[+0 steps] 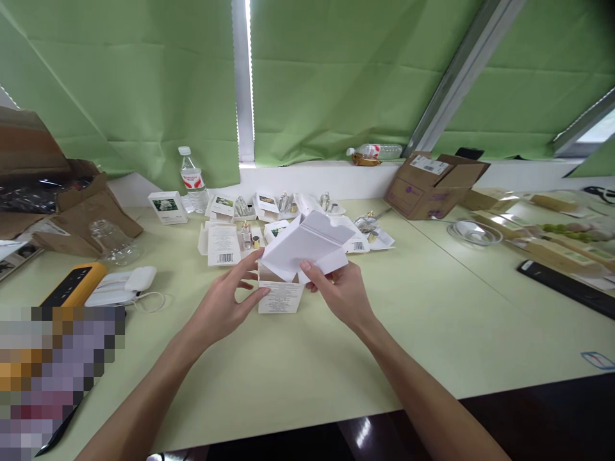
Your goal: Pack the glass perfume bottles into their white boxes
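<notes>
My right hand grips a white folded cardboard insert, its thumb on top and its fingers underneath. The insert tilts over the open top of a small printed carton, and its lower end is at the opening. From the left, my left hand holds the carton, with the thumb on its front and the index finger near its upper edge. Behind them lie several opened white cartons, one with a barcode, and small glass perfume bottles. A gold-banded cap lies beside one bottle.
A closed white box and a water bottle stand at the back left. Cardboard boxes flank both sides. A yellow device, a white charger, a clear round dish and a black bar lie around.
</notes>
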Action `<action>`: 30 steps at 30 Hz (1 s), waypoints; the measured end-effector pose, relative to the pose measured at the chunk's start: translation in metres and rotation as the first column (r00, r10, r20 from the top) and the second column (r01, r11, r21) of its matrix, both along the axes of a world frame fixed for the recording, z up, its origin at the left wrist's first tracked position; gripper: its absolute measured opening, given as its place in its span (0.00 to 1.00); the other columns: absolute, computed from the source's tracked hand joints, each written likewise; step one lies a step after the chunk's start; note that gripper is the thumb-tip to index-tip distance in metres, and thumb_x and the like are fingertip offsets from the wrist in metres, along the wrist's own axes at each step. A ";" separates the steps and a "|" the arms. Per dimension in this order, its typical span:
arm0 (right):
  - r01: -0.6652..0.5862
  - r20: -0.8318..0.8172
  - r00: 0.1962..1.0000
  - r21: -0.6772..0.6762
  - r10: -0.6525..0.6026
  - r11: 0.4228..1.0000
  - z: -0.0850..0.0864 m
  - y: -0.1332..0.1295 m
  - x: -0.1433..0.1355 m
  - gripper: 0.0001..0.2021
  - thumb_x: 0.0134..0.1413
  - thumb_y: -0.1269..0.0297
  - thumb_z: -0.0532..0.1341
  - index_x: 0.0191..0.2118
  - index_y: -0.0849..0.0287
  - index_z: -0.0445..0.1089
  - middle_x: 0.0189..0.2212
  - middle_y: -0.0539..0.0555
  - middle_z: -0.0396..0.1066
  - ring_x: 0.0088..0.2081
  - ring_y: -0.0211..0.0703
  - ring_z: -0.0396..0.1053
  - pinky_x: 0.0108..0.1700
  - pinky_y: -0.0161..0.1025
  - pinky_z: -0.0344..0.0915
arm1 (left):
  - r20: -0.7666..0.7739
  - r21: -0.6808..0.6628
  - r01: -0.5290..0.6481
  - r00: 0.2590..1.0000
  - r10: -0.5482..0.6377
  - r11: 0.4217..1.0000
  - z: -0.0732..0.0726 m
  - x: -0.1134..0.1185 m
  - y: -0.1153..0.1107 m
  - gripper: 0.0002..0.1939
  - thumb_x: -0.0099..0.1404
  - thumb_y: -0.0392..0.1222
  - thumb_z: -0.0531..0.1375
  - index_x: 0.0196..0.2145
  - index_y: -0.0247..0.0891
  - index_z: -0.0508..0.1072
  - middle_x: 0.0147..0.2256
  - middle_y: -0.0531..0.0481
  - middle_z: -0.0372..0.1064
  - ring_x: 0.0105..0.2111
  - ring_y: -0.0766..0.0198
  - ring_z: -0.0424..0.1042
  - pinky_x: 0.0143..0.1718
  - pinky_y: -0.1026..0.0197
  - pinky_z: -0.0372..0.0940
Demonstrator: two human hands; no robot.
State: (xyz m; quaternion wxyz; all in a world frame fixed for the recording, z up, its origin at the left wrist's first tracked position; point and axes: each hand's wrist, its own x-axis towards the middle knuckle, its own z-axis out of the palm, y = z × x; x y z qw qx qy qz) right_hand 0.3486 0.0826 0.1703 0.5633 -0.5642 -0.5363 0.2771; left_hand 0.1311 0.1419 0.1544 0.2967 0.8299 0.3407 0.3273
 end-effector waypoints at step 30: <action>-0.051 0.218 0.975 0.090 0.030 0.995 0.000 -0.001 0.001 0.12 0.54 0.52 0.64 0.34 0.57 0.75 0.24 0.52 0.72 0.26 0.42 0.70 0.24 0.36 0.65 | -0.075 0.009 -0.060 0.995 0.061 0.998 0.004 -0.001 -0.004 0.29 0.66 0.50 0.59 0.61 0.52 0.55 0.49 0.50 0.71 0.43 0.58 0.75 0.43 0.54 0.72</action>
